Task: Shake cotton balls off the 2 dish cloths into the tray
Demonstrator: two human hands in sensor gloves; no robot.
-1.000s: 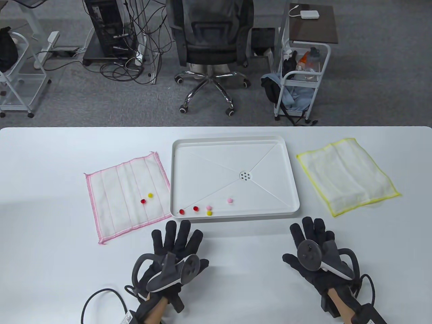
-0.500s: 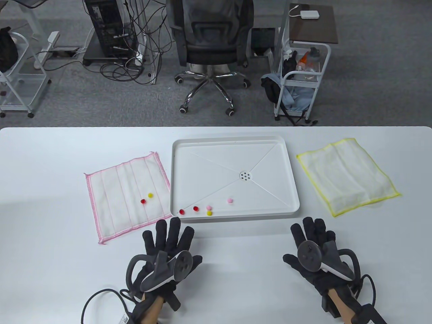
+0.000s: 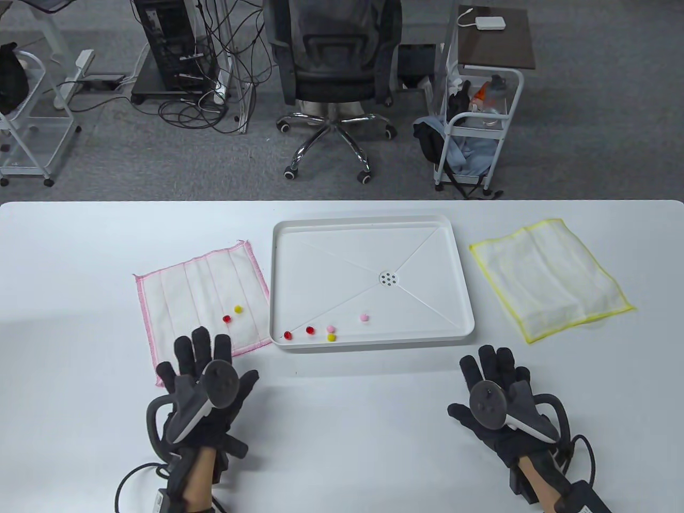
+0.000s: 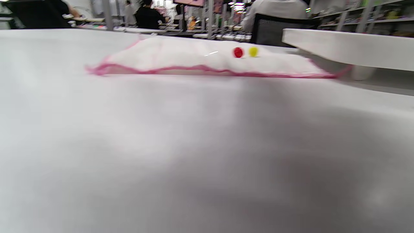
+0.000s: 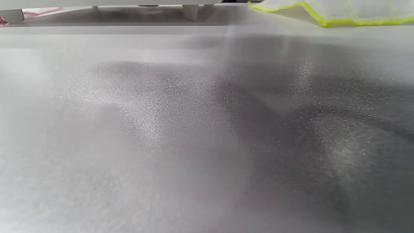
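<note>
A pink-edged dish cloth (image 3: 197, 288) (image 4: 200, 58) lies flat left of the white tray (image 3: 459, 278), with a red ball (image 3: 226, 319) (image 4: 238, 52) and a yellow ball (image 3: 238, 309) (image 4: 253, 51) on it. Several small coloured balls (image 3: 330, 331) sit in the tray's near left part. A yellow-edged dish cloth (image 3: 550, 278) (image 5: 339, 9) lies right of the tray with no balls showing on it. My left hand (image 3: 200, 355) is spread flat, its fingertips over the pink cloth's near edge. My right hand (image 3: 494, 368) rests flat on the table in front of the tray's right corner.
The tray's rim (image 4: 346, 48) juts in at the right of the left wrist view. Beyond the table's far edge stand an office chair (image 3: 334, 80), a wire cart (image 3: 475, 128) and a computer tower with cables (image 3: 176, 48).
My left hand has slid left from in front of the tray's near left corner to the pink cloth's near edge. The right hand, cloths and balls have stayed put.
</note>
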